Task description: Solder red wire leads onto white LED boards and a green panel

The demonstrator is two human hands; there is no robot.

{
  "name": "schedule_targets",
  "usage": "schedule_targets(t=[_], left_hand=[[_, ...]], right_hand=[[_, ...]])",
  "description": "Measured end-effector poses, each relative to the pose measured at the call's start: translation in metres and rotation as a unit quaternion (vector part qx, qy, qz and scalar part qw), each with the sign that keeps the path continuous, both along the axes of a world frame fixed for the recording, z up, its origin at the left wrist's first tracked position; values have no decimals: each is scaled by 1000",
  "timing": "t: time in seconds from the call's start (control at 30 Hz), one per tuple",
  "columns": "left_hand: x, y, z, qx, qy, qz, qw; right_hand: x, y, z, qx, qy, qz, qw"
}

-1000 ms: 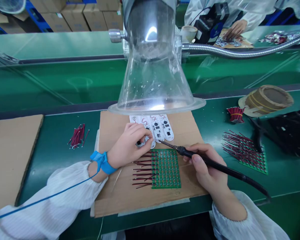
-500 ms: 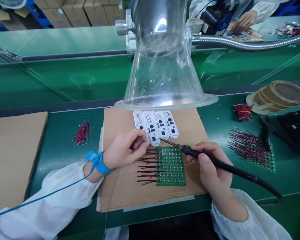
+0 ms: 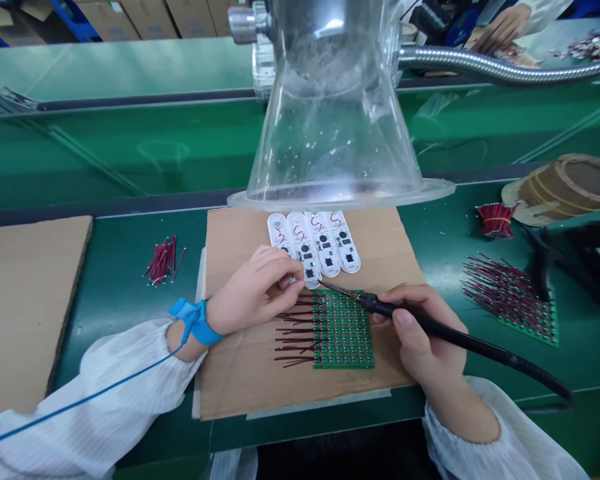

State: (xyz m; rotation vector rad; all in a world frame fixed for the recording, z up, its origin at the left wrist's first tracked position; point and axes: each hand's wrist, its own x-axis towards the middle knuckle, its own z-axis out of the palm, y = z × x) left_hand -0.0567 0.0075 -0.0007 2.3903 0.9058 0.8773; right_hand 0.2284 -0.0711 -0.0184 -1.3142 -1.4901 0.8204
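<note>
My right hand (image 3: 433,333) grips a black soldering iron (image 3: 373,305), its tip pointing left at the top edge of a green circuit board panel (image 3: 347,340). Dark red wires (image 3: 293,340) stick out from the panel's left side. Beside the iron tip, my left hand (image 3: 260,283) is closed in a pinch; what its fingers hold is too small to make out. It partly covers the left pair of several white oblong circuit boards (image 3: 327,250), which carry black parts and thin red wires. A blue wrist strap (image 3: 200,323) circles my left wrist.
Cardboard (image 3: 250,393) lies under the work. A clear fume hood (image 3: 335,147) hangs low above it. Loose red wires (image 3: 163,260) lie left; a wire bundle (image 3: 497,220), a wired green panel (image 3: 530,320) and a taped roll (image 3: 570,187) are right. Across the bench is another person's hand (image 3: 503,30).
The iron tip has shifted slightly down and left, closer to the panel's top edge and my left fingers. My left fingertips have edged right. The view has tilted a little.
</note>
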Motion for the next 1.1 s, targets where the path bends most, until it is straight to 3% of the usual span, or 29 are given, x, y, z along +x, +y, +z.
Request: schedule_targets(t=[0.27, 1.1], left_hand=[[0, 1, 0, -1, -1, 9, 1000], [-1, 1, -2, -13, 1, -3, 1000]], right_hand=[[-1, 0, -1, 9, 35, -4, 999], [3, -2, -4, 6, -6, 45, 999]])
